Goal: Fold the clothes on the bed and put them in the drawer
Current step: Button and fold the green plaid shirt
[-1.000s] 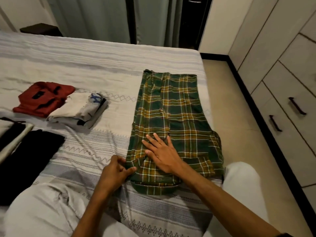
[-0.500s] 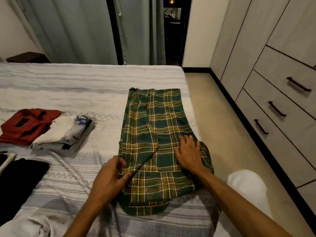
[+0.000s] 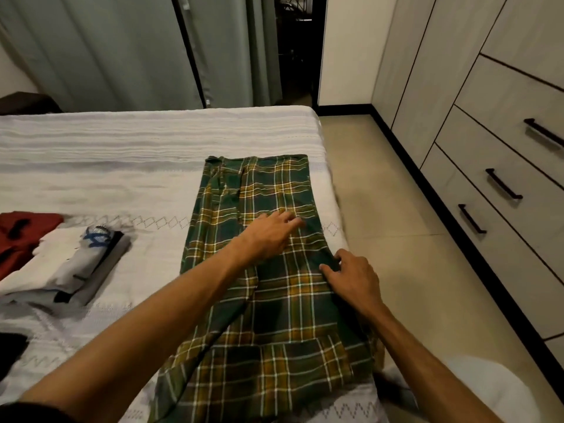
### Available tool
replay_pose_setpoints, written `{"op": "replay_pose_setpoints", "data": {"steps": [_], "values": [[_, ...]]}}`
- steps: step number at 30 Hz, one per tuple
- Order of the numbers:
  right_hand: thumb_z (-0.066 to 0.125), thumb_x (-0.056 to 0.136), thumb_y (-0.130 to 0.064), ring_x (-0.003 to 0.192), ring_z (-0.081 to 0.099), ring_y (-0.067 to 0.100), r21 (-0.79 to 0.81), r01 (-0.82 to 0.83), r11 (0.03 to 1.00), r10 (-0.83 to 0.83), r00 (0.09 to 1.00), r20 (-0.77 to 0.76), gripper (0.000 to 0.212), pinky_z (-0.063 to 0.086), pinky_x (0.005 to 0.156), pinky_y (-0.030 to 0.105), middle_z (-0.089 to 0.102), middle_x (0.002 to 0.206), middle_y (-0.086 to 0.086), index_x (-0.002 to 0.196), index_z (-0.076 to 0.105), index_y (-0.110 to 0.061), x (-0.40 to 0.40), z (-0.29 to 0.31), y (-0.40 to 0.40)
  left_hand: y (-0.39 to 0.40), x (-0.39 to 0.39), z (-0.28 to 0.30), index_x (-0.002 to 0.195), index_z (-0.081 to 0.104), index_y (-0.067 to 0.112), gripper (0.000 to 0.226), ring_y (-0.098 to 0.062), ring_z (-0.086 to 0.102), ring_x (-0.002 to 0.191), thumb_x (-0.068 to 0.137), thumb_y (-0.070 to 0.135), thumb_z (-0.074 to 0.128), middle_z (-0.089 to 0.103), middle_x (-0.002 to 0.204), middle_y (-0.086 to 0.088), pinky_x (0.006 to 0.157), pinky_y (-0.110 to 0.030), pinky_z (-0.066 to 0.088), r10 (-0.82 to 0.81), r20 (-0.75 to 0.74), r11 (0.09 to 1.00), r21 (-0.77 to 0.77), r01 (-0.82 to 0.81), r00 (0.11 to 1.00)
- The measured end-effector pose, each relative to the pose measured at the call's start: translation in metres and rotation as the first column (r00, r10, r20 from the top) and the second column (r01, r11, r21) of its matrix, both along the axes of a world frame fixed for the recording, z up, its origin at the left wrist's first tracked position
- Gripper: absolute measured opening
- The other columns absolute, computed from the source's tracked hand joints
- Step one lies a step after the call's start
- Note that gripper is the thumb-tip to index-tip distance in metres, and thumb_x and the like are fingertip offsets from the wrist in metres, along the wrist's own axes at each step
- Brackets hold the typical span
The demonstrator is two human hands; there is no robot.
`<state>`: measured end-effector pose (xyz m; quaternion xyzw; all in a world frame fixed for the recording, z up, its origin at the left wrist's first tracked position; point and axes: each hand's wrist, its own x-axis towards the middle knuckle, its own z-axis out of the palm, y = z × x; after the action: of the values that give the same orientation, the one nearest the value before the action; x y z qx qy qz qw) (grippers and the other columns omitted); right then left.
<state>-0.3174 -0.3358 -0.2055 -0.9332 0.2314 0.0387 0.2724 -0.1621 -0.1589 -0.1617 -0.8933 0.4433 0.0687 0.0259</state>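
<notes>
A green and yellow plaid garment (image 3: 268, 294) lies lengthwise on the white bedspread (image 3: 122, 166), near the bed's right edge. My left hand (image 3: 271, 233) reaches across its middle with fingers stretched out flat on the cloth. At the garment's right edge my right hand (image 3: 351, 276) presses on the fabric with spread fingers. Neither hand grips anything. To the right stand closed drawers (image 3: 494, 190) with black handles.
A folded white and grey pile (image 3: 76, 264) and a folded red garment (image 3: 21, 233) lie at the left of the bed, a black one (image 3: 9, 352) at the left edge. Tiled floor (image 3: 396, 239) runs between bed and drawers. Grey curtains hang behind.
My left hand has let go of the garment's left edge and moved forward over its middle. My right hand has slid to the right edge. The camera has moved closer.
</notes>
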Motion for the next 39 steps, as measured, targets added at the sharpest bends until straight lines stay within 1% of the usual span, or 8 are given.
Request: {"op": "replay_pose_setpoints", "data": {"steps": [5, 11, 17, 24, 27, 31, 36, 39], "values": [[0.064, 0.1, -0.044, 0.093, 0.066, 0.014, 0.073, -0.026, 0.997, 0.022, 0.998, 0.055, 0.027, 0.056, 0.083, 0.031, 0.072, 0.112, -0.002, 0.121, 0.06, -0.028, 0.004, 0.003, 0.005, -0.07, 0.045, -0.003, 0.16, 0.026, 0.039, 0.076, -0.03, 0.04, 0.147, 0.099, 0.022, 0.068, 0.024, 0.17, -0.002, 0.111, -0.047, 0.046, -0.395, 0.08, 0.907, 0.188, 0.376, 0.915], [0.055, 0.104, -0.04, 0.1, 0.068, 0.014, -0.082, -0.106, 0.991, 0.114, 0.989, 0.095, 0.032, 0.053, 0.086, 0.029, 0.072, 0.113, -0.005, 0.135, 0.057, -0.033, 0.034, 0.032, 0.023, -0.085, 0.084, -0.008, 0.144, 0.046, 0.017, 0.051, -0.025, 0.059, 0.107, 0.098, 0.026, 0.065, 0.062, 0.12, -0.008, 0.095, -0.042, 0.05, -0.577, 0.175, 0.805, 0.288, 0.519, 0.798], [0.055, 0.102, -0.037, 0.09, 0.067, 0.023, -0.155, -0.314, 0.937, 0.327, 0.943, 0.067, 0.021, 0.049, 0.073, 0.035, 0.069, 0.101, 0.001, 0.12, 0.06, -0.027, 0.077, 0.075, 0.073, -0.032, 0.124, 0.018, 0.138, 0.054, 0.01, 0.035, -0.031, 0.063, 0.114, 0.11, 0.028, 0.04, 0.061, 0.13, -0.014, 0.105, -0.046, 0.043, -0.071, 0.022, 0.996, 0.057, 0.069, 0.997], [0.059, 0.101, -0.023, 0.093, 0.068, 0.031, -0.176, -0.516, 0.838, 0.524, 0.852, -0.004, 0.022, 0.038, 0.069, 0.036, 0.068, 0.106, 0.008, 0.121, 0.056, -0.014, 0.092, 0.047, 0.141, 0.041, 0.159, 0.013, 0.139, 0.058, 0.019, 0.046, -0.026, 0.065, 0.113, 0.113, 0.046, 0.031, 0.065, 0.134, -0.011, 0.102, -0.044, 0.051, 0.23, -0.249, 0.952, -0.141, -0.27, 0.941], [0.059, 0.102, -0.021, 0.1, 0.069, 0.032, -0.175, -0.573, 0.801, 0.564, 0.82, -0.102, 0.026, 0.042, 0.072, 0.038, 0.069, 0.114, 0.012, 0.125, 0.059, -0.009, 0.092, 0.028, 0.159, 0.066, 0.161, -0.018, 0.163, 0.031, 0.025, 0.054, -0.03, 0.048, 0.143, 0.113, 0.045, 0.027, 0.037, 0.166, -0.007, 0.122, -0.047, 0.035, 0.221, -0.139, 0.975, 0.015, -0.221, 0.965], [0.056, 0.102, -0.02, 0.101, 0.069, 0.031, -0.161, -0.543, 0.824, 0.531, 0.84, -0.11, 0.021, 0.046, 0.074, 0.039, 0.07, 0.115, 0.01, 0.122, 0.06, -0.013, 0.095, 0.019, 0.164, 0.079, 0.161, -0.041, 0.167, 0.01, 0.021, 0.061, -0.032, 0.031, 0.154, 0.113, 0.028, 0.037, 0.004, 0.175, -0.004, 0.124, -0.049, 0.033, 0.066, 0.006, 0.983, 0.173, -0.066, 0.998], [0.054, 0.1, -0.02, 0.094, 0.07, 0.032, -0.225, -0.485, 0.845, 0.494, 0.869, -0.017, 0.038, 0.041, 0.069, 0.038, 0.071, 0.109, 0.011, 0.136, 0.05, -0.007, 0.104, 0.027, 0.168, 0.079, 0.175, -0.031, 0.167, 0.005, 0.02, 0.069, -0.035, 0.025, 0.156, 0.11, 0.015, 0.043, -0.003, 0.175, -0.003, 0.118, -0.049, 0.041, 0.003, 0.156, 0.998, 0.067, -0.013, 0.988], [0.053, 0.101, -0.018, 0.101, 0.069, 0.032, -0.208, -0.54, 0.815, 0.53, 0.841, -0.108, 0.04, 0.042, 0.071, 0.038, 0.069, 0.116, 0.013, 0.138, 0.049, -0.005, 0.11, 0.026, 0.175, 0.083, 0.177, -0.038, 0.168, 0.007, 0.02, 0.067, -0.036, 0.031, 0.154, 0.111, 0.023, 0.044, 0.002, 0.175, -0.005, 0.12, -0.049, 0.039, 0.032, 0.123, 0.987, 0.15, -0.05, 0.992]]}}
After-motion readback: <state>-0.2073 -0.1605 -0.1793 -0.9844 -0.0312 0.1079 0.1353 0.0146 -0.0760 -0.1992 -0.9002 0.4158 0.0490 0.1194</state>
